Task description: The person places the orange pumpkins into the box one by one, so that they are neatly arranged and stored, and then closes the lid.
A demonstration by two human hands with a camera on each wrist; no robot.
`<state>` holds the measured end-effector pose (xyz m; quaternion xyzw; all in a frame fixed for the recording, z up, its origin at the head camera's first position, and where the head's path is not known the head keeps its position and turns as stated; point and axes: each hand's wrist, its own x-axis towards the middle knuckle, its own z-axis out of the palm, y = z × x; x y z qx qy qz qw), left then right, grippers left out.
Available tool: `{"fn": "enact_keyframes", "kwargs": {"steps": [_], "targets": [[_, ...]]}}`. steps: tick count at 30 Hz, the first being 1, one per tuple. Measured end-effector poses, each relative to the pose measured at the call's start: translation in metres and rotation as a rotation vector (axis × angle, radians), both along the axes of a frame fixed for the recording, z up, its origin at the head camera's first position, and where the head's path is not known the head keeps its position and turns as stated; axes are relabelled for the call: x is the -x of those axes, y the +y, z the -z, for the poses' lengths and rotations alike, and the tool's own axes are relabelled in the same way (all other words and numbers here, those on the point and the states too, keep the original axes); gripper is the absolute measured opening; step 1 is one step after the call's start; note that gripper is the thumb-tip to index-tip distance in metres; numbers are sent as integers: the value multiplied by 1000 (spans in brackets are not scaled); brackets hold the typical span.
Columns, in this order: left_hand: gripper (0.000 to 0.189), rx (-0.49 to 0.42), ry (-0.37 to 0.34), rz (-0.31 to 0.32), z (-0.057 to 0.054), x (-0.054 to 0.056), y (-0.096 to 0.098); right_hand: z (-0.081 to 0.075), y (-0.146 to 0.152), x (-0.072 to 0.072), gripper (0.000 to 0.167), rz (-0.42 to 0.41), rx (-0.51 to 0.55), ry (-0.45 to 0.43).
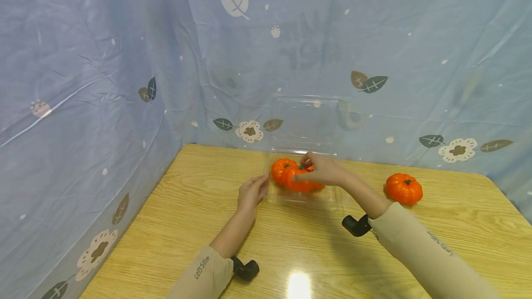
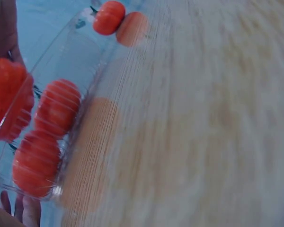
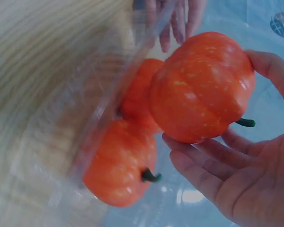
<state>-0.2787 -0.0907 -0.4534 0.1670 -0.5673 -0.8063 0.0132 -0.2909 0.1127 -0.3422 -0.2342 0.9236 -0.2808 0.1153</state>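
Note:
My right hand point(image 1: 328, 170) holds an orange toy pumpkin point(image 3: 203, 90) with a green stem, thumb on one side and fingers on the other. It is above a clear plastic box point(image 1: 341, 194) whose hinged lid point(image 1: 305, 119) stands raised at the back. Inside the box are two more orange pumpkins, a pumpkin point(image 2: 36, 163) at the left end and another pumpkin point(image 3: 123, 165) beside it, partly hidden in the head view. At the box's left side, my left hand point(image 1: 250, 193) touches the wall with straight fingers point(image 2: 31, 210).
Farther right on the wooden table point(image 1: 208, 179) sits a separate orange pumpkin point(image 1: 404, 189). A blue patterned cloth point(image 1: 399, 59) hangs behind the table and along its left side. Black wrist mounts point(image 1: 246, 269) stick out beside both sleeves.

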Motion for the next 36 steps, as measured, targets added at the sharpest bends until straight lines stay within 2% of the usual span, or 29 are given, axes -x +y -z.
{"fn": "enact_keyframes", "kwargs": {"steps": [4, 9, 14, 22, 28, 36], "targets": [[31, -6, -8, 4, -1, 0, 0, 7, -4, 5, 58, 33, 38, -41], [34, -8, -11, 5, -1, 1, -1, 10, -5, 8, 50, 81, 40, -83], [33, -10, -9, -2, -1, 1, -1, 12, -5, 9, 50, 116, 56, -135], [26, -2, -10, -25, 0, 1, 1, 19, -6, 8, 56, 111, 99, -156], [29, 10, -13, -26, 0, 1, 1, 23, -10, 8, 64, 116, 111, -215], [28, 13, -9, -12, 2, 1, 1, 28, -14, 9, 60, 135, 117, -222]]}}
